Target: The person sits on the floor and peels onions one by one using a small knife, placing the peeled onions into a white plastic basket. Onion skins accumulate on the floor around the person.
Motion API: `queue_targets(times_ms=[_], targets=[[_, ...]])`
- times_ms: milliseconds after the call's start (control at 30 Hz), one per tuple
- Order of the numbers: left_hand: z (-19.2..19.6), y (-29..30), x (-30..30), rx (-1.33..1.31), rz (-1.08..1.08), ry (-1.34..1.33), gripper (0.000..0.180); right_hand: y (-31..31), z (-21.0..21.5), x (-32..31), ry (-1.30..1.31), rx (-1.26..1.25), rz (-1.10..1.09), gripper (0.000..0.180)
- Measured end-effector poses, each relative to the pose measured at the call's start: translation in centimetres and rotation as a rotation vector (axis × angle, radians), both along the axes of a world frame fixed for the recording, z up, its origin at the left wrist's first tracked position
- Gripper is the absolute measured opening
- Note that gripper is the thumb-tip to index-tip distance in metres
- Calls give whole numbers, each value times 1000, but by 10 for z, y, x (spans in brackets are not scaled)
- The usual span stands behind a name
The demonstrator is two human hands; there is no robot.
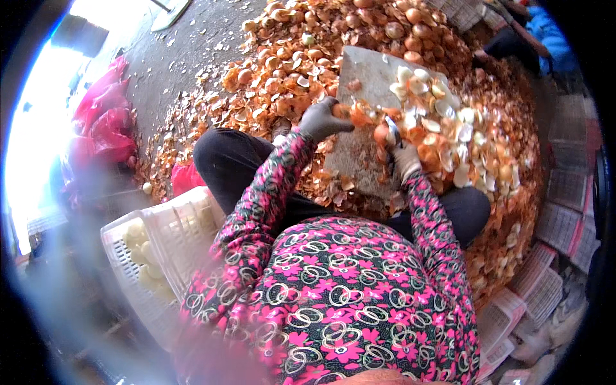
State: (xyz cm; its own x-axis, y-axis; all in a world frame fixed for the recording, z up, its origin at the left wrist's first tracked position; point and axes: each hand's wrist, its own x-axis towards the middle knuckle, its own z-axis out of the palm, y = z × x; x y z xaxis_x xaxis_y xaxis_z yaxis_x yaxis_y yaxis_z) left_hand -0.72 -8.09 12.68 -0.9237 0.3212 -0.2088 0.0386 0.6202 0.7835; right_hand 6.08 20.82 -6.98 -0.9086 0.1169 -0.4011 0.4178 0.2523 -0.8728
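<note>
My left hand (323, 120), in a grey glove, reaches over the left edge of a grey board (359, 154). Its thumb and fingers are spread, and orange onion skin (360, 115) shows just beyond them; I see nothing firmly held. At the board's right side, my gloved right hand (405, 160) is closed round a knife, whose short shiny blade (393, 130) points up and away from me. Against the blade sits a brown onion (382, 135); whether the blade cuts into it I cannot tell. Pale peeled onion pieces (431, 106) and skins cover the board's right part.
A large heap of unpeeled onions and skins (282, 70) surrounds the board. White plastic crates (144, 221), one with pale onions, stand at my left. Pink bags (106, 122) lie farther left. Another person in blue (550, 38) is at the far right, near more crates (558, 218).
</note>
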Motion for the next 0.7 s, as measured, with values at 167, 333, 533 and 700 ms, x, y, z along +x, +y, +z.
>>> queue_targets(times_ms=[167, 333, 533, 700], targets=[[-50, 30, 71, -373, 11, 13, 78, -2, 137, 24, 131, -698, -292, 10], [-76, 29, 69, -411, -44, -10, 96, -53, 104, 64, 125, -50, 99, 22], [-84, 27, 67, -436, -58, 16, 103, -87, 72, 56, -38, 549, 394, 45], [-79, 21, 66, -397, -100, -20, 99, -75, 105, 57, -24, 500, 293, 44]])
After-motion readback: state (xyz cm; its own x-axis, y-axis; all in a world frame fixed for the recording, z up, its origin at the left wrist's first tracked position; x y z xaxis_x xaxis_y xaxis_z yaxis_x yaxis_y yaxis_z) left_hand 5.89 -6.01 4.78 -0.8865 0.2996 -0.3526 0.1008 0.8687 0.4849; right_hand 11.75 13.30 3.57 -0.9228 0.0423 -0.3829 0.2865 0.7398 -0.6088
